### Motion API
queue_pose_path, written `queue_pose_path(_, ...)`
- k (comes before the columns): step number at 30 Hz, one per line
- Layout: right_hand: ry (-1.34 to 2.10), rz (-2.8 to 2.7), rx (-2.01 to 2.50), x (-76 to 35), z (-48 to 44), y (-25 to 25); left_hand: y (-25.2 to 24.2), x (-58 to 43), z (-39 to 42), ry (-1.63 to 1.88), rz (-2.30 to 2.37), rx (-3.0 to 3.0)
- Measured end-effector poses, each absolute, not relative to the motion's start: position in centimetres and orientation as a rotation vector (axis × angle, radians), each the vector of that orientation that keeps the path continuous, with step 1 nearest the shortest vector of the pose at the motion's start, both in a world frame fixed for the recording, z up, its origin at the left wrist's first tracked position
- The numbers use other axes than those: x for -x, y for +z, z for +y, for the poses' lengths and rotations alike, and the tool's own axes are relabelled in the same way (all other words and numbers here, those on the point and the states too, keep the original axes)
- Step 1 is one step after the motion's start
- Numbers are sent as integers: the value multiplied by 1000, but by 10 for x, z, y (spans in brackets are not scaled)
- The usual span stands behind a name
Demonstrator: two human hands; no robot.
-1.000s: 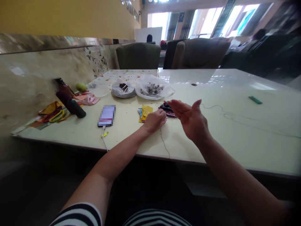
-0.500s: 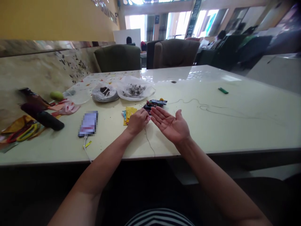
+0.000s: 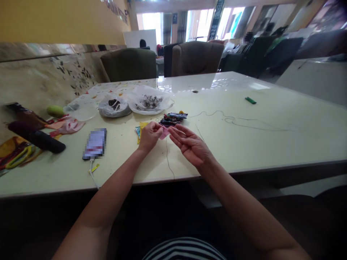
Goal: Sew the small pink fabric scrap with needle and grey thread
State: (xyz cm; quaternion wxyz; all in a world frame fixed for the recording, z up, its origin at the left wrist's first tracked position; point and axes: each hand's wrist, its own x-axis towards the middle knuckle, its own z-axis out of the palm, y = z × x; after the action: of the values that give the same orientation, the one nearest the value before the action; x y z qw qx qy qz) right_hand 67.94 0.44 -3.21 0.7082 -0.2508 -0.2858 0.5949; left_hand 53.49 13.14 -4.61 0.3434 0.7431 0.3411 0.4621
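We take the dark stack of shiny, flat packets [image 3: 173, 119] on the glossy white bench [image 3: 244, 144] as our landmark. On the near side of the stack, slightly to its left, is a small piece of pink, cloth-like material [image 3: 164, 133], between our two hands. It sits at the fingertips of our left hand [image 3: 151, 136], the nearer one, which pinches it narrowly; fingers cover part of it, so we cannot tell its long axis. Our right hand [image 3: 191, 146], nearer to us than the stack, has its palm turned up and fingers partly extended, their tips just beside the pink piece; we cannot tell whether they grip anything. A thin grey thread [image 3: 167, 159] runs from below the stack towards the bench's near edge.
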Motion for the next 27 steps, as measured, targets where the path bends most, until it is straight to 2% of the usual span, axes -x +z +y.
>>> queue_pose_path(12,1348,-675,489,-686,-9,-24,-43,-534,130,1162,876,-1476)
queue_pose_path(17,1463,-873,622,-674,-61,-27,-42,-534,129,1149,851,-1374)
queue_pose_path(20,1536,-1314,962,-672,-122,-68,-42,-533,129,1119,857,-1317)
queue_pose_path(22,1121,-1559,1344,-679,-166,-113,-42,-533,130,1096,860,-1288)
queue_pose_path(25,728,-1459,1859,-700,-223,-189,-43,-533,132,1102,853,-1250)
queue_pose_path(27,797,-1245,2098,-712,-249,-230,-43,-534,132,1118,850,-1235)
